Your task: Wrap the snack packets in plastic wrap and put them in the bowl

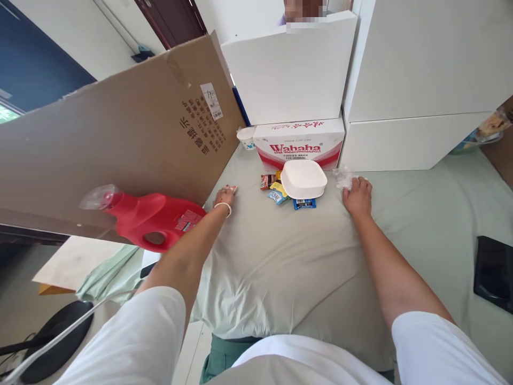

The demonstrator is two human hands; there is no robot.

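Observation:
My left hand (223, 199), with a pale bracelet at the wrist, rests on the sheet, its fingers closed round a small item with a reddish edge, mostly hidden. Crumpled clear plastic (343, 176) lies at the fingers of my right hand (358, 198), which are curled onto it. Between the hands, a white plastic container (303, 179) sits partly over several small snack packets. Among these are a red-brown packet (267, 182), a yellow packet (279, 187), a light blue packet (276, 197) and a dark blue packet (304, 203).
Behind the container stands a Wahaha carton (300, 136), a paper cup (246, 138) beside it. A red jug (160, 214) lies by my left forearm, against a large cardboard sheet (140, 128). White cabinet panels (420, 69) rise behind. A black object (495, 272) lies far right.

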